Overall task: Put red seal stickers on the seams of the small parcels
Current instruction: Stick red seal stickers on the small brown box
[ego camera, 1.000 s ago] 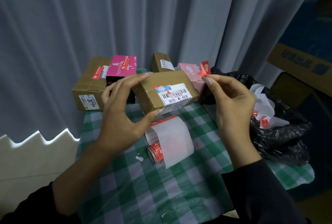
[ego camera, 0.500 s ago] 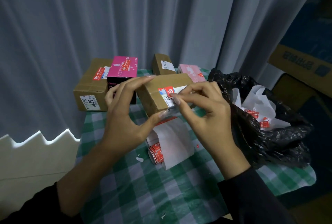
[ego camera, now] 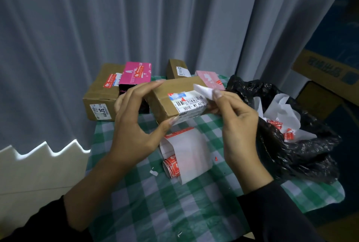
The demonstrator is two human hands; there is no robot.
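Left hand [ego camera: 134,125] fingers clamp the brown parcel [ego camera: 174,94] above the surface's far middle, long axis left-right, labelled end toward the right hand [ego camera: 239,125], whose fingers pinch a white backing strip [ego camera: 202,90] just off that end, so right is nearer.

Open checked cloth [ego camera: 155,212] in front; sticker roll [ego camera: 184,160] mid-table, black bag [ego camera: 291,154] right, boxes [ego camera: 101,96] behind.

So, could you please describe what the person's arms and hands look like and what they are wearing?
Both hands, left hand and right hand, are bare: no gloves, rings or watch visible. Dark, black-looking long sleeves are pushed back, baring both forearms. The nails on the fingers look fairly long.
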